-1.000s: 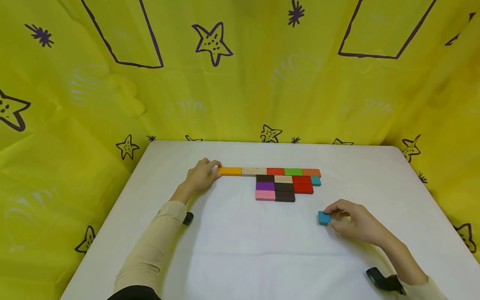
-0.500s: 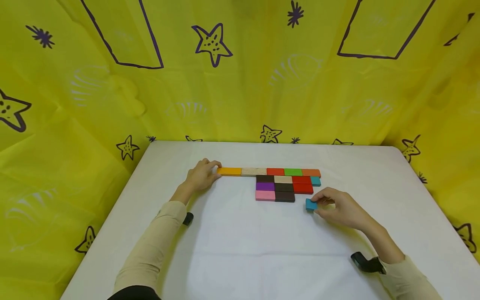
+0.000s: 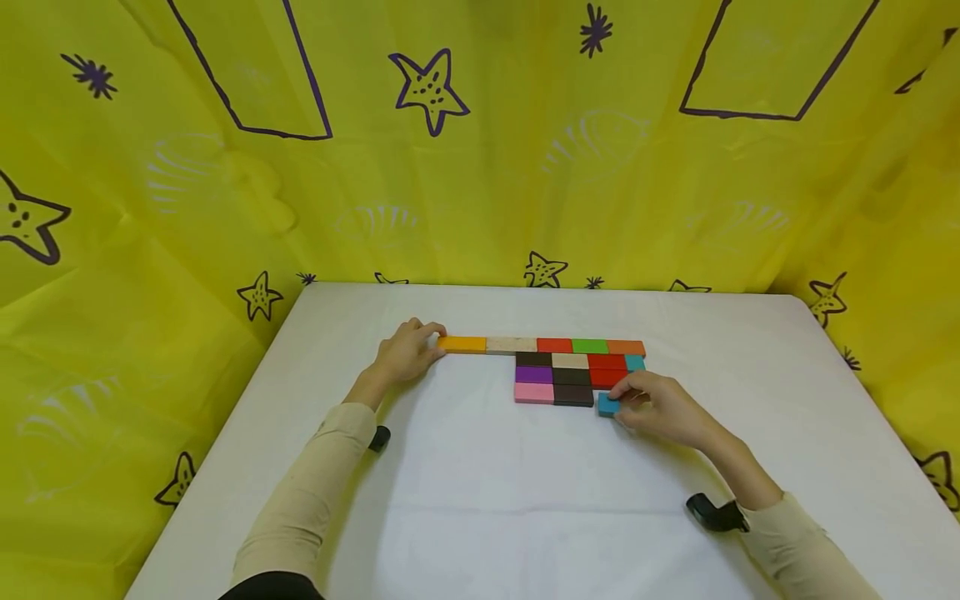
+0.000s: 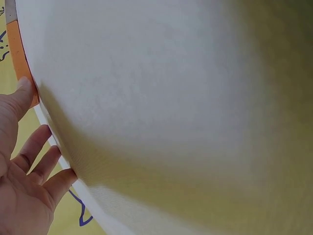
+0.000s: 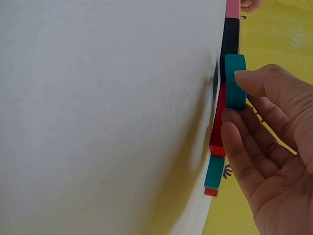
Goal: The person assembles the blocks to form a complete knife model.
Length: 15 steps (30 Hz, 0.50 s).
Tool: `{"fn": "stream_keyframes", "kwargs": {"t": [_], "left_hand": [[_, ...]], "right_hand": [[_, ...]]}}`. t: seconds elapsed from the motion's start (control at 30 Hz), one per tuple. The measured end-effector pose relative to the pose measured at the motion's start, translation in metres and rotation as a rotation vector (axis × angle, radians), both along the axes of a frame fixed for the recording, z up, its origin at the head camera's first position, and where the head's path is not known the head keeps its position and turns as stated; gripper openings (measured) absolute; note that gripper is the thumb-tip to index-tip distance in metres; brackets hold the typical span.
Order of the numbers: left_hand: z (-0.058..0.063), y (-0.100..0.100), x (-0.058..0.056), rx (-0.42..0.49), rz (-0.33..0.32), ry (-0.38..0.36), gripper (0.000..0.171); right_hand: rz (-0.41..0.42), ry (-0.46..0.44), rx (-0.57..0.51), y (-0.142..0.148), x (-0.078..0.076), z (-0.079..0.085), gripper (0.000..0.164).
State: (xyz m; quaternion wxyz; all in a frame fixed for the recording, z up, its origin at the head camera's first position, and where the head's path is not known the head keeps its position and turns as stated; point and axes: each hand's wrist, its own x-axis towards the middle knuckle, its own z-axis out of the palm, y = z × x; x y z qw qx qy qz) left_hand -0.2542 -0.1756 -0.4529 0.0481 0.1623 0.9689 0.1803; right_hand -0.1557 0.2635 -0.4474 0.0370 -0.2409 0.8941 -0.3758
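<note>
My left hand [image 3: 405, 352] pinches the left end of a yellow-orange wooden block [image 3: 462, 345], with its thumb on the block's near side in the left wrist view. That block begins a straight row that runs on through a speckled beige block [image 3: 511, 345], a red, a green and an orange one. My right hand [image 3: 663, 408] holds a small blue block [image 3: 608, 405] between thumb and fingers. In the head view the blue block is just right of a dark brown block [image 3: 573, 396] and below the red blocks [image 3: 604, 378]. In the right wrist view it overlaps the dark block.
Under the long row lie shorter rows: a purple block [image 3: 533, 375], a pink block [image 3: 533, 392], a cream block [image 3: 570, 361] and others, with a teal block [image 3: 634, 362] at the right end. A white-covered table [image 3: 465, 500] carries them, before a yellow printed curtain [image 3: 480, 183].
My right hand has moved left and slightly away from me with the blue block, to the corner beside the dark brown block. My left hand has stayed on the yellow-orange block.
</note>
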Motion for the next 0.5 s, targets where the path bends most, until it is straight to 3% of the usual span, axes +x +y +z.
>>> {"fn": "stream_keyframes", "kwargs": {"t": [0.5], "left_hand": [[0.0024, 0.001, 0.0008, 0.007, 0.001, -0.007, 0.031]], "right_hand": [[-0.057, -0.004, -0.001, -0.0095, -0.0031, -0.0009, 0.026]]}}
